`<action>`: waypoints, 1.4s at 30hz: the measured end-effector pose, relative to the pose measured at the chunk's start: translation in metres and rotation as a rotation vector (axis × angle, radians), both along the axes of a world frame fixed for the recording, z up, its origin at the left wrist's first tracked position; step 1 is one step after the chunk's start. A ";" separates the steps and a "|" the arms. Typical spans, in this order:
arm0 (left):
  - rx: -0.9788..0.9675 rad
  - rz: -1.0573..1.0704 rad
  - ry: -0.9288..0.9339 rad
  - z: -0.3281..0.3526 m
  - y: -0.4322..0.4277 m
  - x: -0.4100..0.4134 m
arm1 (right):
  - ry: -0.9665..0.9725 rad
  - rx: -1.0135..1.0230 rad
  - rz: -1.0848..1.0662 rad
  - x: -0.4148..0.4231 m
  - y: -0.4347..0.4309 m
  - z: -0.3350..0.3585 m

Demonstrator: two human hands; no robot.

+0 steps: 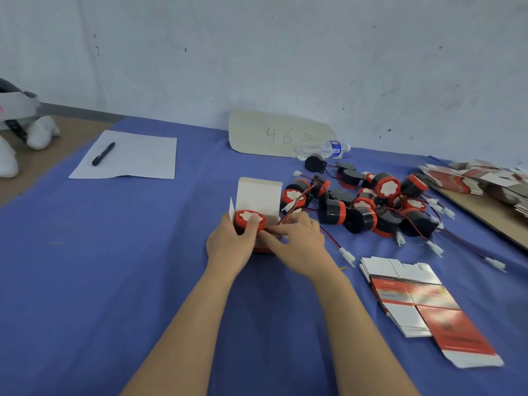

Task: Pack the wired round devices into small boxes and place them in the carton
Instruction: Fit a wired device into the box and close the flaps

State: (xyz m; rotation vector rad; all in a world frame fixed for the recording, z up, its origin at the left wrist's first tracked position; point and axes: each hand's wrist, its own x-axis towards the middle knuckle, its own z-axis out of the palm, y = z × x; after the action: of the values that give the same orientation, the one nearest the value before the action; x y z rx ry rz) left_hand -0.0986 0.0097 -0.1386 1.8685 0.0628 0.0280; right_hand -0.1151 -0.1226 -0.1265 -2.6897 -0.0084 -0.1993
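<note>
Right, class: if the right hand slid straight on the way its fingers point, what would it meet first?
The right hand points leftward, so it would likely first meet the left hand, which grips the round device at the small box. Depth is unclear.

Matt blue cloth (114, 267) covers the table. The round devices (385, 187) look like smooth, slightly glossy black and red plastic. The open small box (258, 195) shows plain matt white card inside, while the flattened box blanks (414, 298) are glossy printed card. The water bottle (323, 150) is clear plastic, the sign (257, 132) raw cardboard, and the wall (257, 52) rough, scuffed paint.
</note>
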 end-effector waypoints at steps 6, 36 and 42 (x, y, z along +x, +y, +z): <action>-0.028 0.051 -0.031 0.000 0.001 -0.002 | -0.198 0.599 -0.186 0.010 -0.010 0.009; 0.249 -0.095 -0.045 0.003 -0.006 -0.006 | -0.272 1.219 -0.244 0.024 -0.044 0.011; 0.248 -0.101 -0.041 0.002 -0.006 -0.006 | -0.127 1.637 -0.057 0.015 -0.050 0.012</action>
State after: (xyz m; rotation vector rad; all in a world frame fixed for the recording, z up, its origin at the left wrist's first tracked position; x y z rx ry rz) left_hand -0.1046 0.0038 -0.1362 2.1153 -0.0665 0.0049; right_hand -0.1002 -0.1725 -0.1145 -1.0453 0.1320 -0.2351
